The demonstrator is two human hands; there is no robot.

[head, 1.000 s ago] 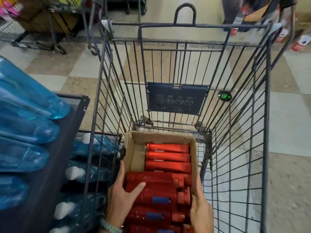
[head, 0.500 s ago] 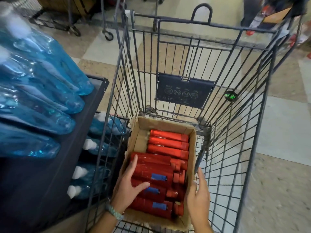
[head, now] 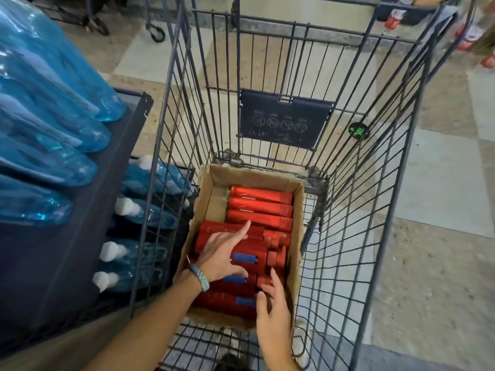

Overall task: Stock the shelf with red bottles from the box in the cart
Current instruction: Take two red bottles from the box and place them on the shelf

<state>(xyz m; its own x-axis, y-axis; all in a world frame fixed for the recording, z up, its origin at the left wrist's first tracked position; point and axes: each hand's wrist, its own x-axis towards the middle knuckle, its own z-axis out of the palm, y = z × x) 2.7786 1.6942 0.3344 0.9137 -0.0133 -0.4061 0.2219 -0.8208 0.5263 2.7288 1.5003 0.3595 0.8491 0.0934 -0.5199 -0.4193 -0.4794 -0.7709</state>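
A cardboard box (head: 251,174) sits on the floor of a wire cart (head: 375,183). Several red bottles (head: 257,207) lie in it on their sides, caps to the right, some with blue labels. My left hand (head: 223,254) lies spread over the middle bottles, fingers straight and reaching toward the far ones, thumb against the near side of a labelled bottle. My right hand (head: 273,303) has its fingers spread and touches the cap ends of the nearest bottles. Neither hand has lifted a bottle.
A dark shelf unit (head: 67,236) stands close on the left of the cart. Large blue bottles (head: 53,116) fill its upper level and blue bottles with white caps (head: 128,207) the lower one. Other cart wheels (head: 158,36) stand on the tiled floor beyond.
Both hands moved from the box's side walls into the box. The left slid onto the middle bottles, and the right came over the right wall onto the caps.
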